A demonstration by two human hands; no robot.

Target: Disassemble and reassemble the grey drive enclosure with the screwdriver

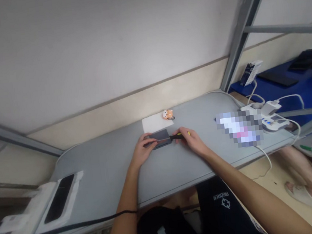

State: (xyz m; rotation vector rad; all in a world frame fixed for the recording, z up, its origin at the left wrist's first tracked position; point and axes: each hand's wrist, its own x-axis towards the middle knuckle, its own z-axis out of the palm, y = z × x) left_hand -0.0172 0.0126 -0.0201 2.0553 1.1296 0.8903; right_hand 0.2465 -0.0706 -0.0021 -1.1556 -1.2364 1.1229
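In the head view a small dark grey box point(160, 136) with a row of slots along its near edge is on the grey desk. My left hand point(145, 147) is closed on the box's left end, thumb in front and fingers behind. My right hand point(189, 138) grips a screwdriver point(177, 136) with a black and yellow handle, held roughly level. Its front end meets the right side of the box; the tip itself cannot be made out. Just behind the box are a white sheet of paper point(153, 123) and a small orange and white animal figure point(167, 114).
To the right lies a lit, blurred-out phone point(238, 129), beside a white power strip point(271, 117) with cables. A black phone point(59, 198) rests on white material at the left. A dark cable point(72, 226) crosses the front left. Another person's leg point(305, 171) shows at lower right.
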